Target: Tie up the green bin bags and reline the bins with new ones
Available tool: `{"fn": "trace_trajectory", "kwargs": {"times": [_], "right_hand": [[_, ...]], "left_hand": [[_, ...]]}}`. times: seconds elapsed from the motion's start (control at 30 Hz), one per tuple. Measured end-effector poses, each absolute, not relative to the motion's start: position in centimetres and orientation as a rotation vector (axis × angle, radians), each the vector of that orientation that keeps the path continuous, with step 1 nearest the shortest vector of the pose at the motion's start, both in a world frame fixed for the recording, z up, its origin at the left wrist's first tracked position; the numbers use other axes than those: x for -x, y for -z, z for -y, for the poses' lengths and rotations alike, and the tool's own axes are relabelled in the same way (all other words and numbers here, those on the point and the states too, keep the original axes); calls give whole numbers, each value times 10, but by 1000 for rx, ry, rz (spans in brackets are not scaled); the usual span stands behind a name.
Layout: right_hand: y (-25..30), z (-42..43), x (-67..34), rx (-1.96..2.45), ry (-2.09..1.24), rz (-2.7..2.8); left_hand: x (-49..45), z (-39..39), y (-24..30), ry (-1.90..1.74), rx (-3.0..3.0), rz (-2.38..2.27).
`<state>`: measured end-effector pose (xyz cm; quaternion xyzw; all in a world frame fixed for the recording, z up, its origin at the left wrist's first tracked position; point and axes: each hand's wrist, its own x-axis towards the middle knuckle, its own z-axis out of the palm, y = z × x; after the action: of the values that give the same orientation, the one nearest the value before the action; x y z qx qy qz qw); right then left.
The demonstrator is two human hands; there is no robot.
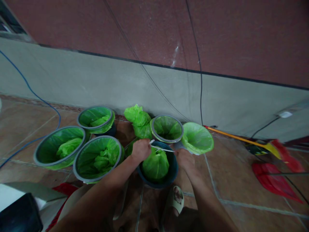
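Note:
A dark blue bin (169, 175) stands on the floor in front of me with a bunched green plastic bag (155, 164) in it. My left hand (140, 149) is closed at the bin's left rim, pinching a thin white strip (161, 148) that runs across the top of the bag. At the right rim rests my right hand (185, 159), fingers curled over the edge; what it holds is hidden. A loose crumpled green bag (138, 120) lies just behind my left hand.
Several grey-rimmed bins lined with green bags (98, 158) (59, 146) (96, 119) (167, 128) (197, 138) crowd against the grey wall. A yellow-handled red broom (277, 150) and red dustpan (272, 180) lie to the right. A blue cable (36, 96) crosses the left floor. My sandalled foot (175, 199) is below the bin.

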<state>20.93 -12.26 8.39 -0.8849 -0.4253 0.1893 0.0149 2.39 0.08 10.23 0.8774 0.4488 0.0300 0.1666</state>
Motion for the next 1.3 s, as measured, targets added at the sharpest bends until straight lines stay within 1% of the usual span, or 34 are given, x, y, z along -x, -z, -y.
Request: {"fn": "trace_trajectory", "kwargs": {"times": [0.07, 0.17, 0.27, 0.4, 0.47, 0.53, 0.67, 0.7, 0.87, 0.93, 1.07, 1.2, 1.3], "right_hand": [[-83, 126, -216, 2841, -590, 1268], [-84, 127, -224, 2775, -590, 1303], [-87, 124, -225, 2475, -657, 1318], [-89, 118, -215, 1941, -860, 1069], [-89, 116, -207, 1781, -921, 1039], [-91, 115, -200, 1716, -921, 1112], [-97, 115, -189, 1699, -724, 1379], [-97, 114, -187, 1696, -717, 1395], [-81, 113, -181, 1682, -1033, 1075], [-72, 112, -182, 1641, -1061, 1033], [-69, 111, -188, 1742, -851, 1191], [-82, 111, -191, 1856, -599, 1088], [-91, 112, -189, 1759, -628, 960]], "left_hand": [[-21, -10, -99, -25, -2269, -1410], [-23, -20, -96, -124, -1824, -1328], [-30, -17, -94, -288, -1421, -1077], [-36, -6, -89, -328, -1081, -799], [-38, -2, -87, -321, -1093, -739], [-39, 1, -85, -301, -1190, -667], [-44, 3, -80, -256, -1512, -588], [-45, 4, -79, -253, -1576, -588], [-48, 7, -73, -290, -1709, -551], [-48, 7, -72, -311, -1715, -577], [-47, 8, -69, -287, -1674, -649], [-50, 8, -66, -191, -1544, -785], [-53, 7, -65, -154, -1346, -872]]}}
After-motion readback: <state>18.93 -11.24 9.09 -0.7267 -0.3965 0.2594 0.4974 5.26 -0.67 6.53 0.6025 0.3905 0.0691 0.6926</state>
